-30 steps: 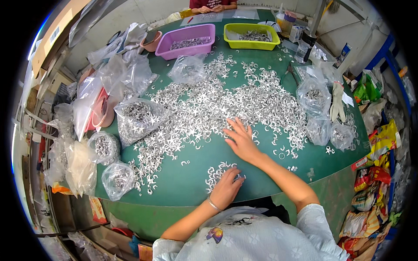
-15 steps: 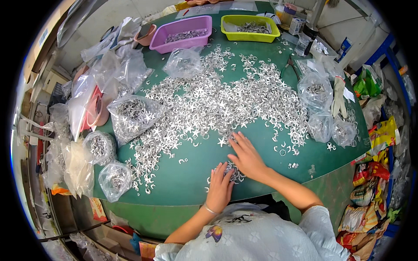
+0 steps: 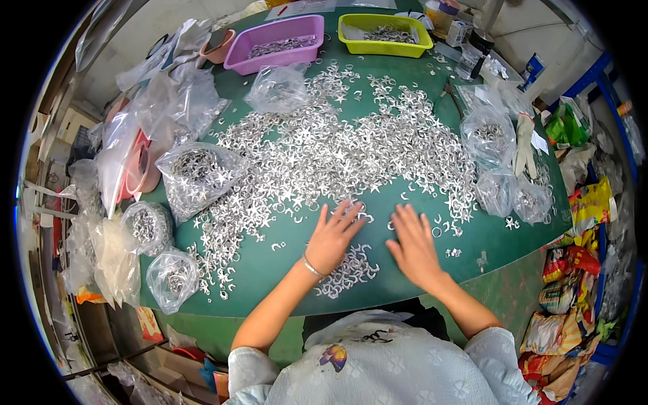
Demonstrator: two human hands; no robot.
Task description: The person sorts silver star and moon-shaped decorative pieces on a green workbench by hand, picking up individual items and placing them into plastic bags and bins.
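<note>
A broad heap of small silvery metal pieces point(image 3: 317, 155), many shaped like stars, crescents and rings, spreads over the green table point(image 3: 283, 283). My left hand point(image 3: 329, 237) lies with fingers spread at the near edge of this heap, its fingertips by a few loose pieces. My right hand point(image 3: 413, 246), fingers apart and holding nothing, rests on the table to the right of it, near some scattered crescents and a ring point(image 3: 436, 232). Between my forearms, close to the table's front edge, sits a small pile of the same pieces point(image 3: 347, 273), partly behind my left wrist.
Clear bags of metal pieces point(image 3: 199, 177) stand along the left, with more bags point(image 3: 487, 138) and a white glove point(image 3: 524, 145) at right. A purple basin point(image 3: 236, 62) and a yellow-green basin point(image 3: 385, 48) hold pieces at the back. Pliers point(image 3: 452, 98) lie at back right.
My left hand has moved forward from the small pile to the heap's near edge. My right hand has shifted right, away from the heap, so the small pile shows more fully.
</note>
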